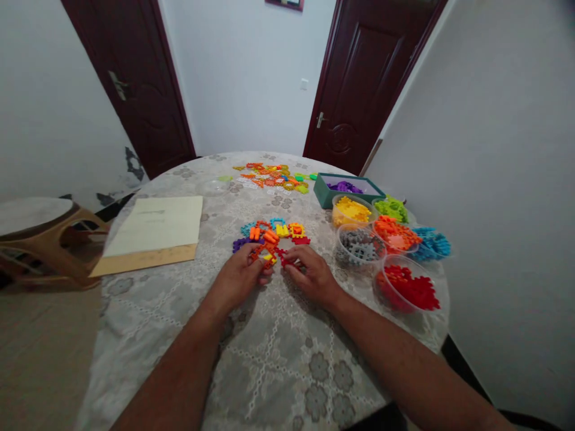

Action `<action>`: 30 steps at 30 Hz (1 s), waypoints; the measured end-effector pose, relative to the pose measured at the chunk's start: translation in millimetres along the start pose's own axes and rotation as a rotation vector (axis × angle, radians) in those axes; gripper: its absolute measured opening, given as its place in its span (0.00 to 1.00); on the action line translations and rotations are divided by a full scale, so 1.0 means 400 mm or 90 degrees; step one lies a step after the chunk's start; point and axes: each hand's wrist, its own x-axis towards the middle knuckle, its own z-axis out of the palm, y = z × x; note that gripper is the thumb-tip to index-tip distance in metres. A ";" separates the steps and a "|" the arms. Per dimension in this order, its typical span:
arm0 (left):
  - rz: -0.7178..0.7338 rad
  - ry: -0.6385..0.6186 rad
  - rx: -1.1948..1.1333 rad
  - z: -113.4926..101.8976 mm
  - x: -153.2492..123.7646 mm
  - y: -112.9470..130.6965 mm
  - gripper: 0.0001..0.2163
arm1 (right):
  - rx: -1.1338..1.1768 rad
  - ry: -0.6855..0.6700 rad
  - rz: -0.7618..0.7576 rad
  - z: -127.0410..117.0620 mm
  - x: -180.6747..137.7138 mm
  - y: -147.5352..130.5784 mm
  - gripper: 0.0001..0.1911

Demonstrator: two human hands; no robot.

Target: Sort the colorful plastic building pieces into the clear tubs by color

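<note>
Pinching a notched orange piece (271, 247) in the fingers of the left hand (242, 274), in from 7 o'clock, and a red piece (281, 254) in those of the right hand (313, 276), in from 4 o'clock, near the middle of a cloth-covered bench (278, 347). Partly hidden behind the fingers at both grips, and too small to count tooth by tooth.

Just beyond, at 12 o'clock from the hands: a multicoloured cluster (270, 236), too tangled to tell which parts are joined. Farther off at 12 o'clock: a blurred scatter of pieces (269, 178), with white specks too small to identify.

At 10 o'clock, nearly lost against the cloth: a clear plastic dish or lid (214, 187). At 9 o'clock: a pale sheet (155, 230), with marks too faint to read.

At 2 o'clock: a green box (324, 196), with purple contents half hidden by its near wall. Around 3 o'clock: colour-sorted tubs (357, 263), crowded and overlapping, with the green one at the back partly covered.

Cut off by the lower edge: both forearms, plus a dark shape (380, 418) at 5 o'clock, impossible to identify.
</note>
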 end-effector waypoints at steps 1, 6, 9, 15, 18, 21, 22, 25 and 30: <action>-0.003 0.000 -0.012 0.001 0.001 -0.004 0.21 | -0.004 0.014 0.033 -0.007 -0.001 0.005 0.07; -0.010 0.003 -0.003 0.002 0.002 -0.010 0.19 | 0.058 0.077 0.188 -0.027 0.007 0.007 0.08; -0.032 -0.020 0.026 0.002 -0.007 0.004 0.21 | 0.195 0.082 0.293 -0.015 0.010 -0.010 0.13; -0.021 -0.150 0.073 0.001 -0.023 0.020 0.19 | 0.359 0.014 0.326 0.032 -0.006 -0.017 0.19; -0.016 -0.096 0.083 -0.003 -0.014 0.006 0.18 | 0.241 0.016 0.226 0.025 -0.009 0.004 0.18; -0.034 -0.029 0.056 -0.004 -0.006 0.004 0.18 | -0.012 0.028 0.057 0.008 -0.001 0.031 0.17; -0.039 -0.009 0.035 -0.003 -0.005 0.009 0.19 | -0.086 0.013 0.020 0.005 0.003 0.039 0.18; -0.057 0.032 -0.060 -0.003 -0.009 0.029 0.21 | -0.231 -0.058 0.007 0.013 0.010 0.052 0.20; -0.087 0.025 -0.211 -0.012 -0.012 0.047 0.21 | -0.254 -0.059 0.040 0.029 0.013 0.054 0.22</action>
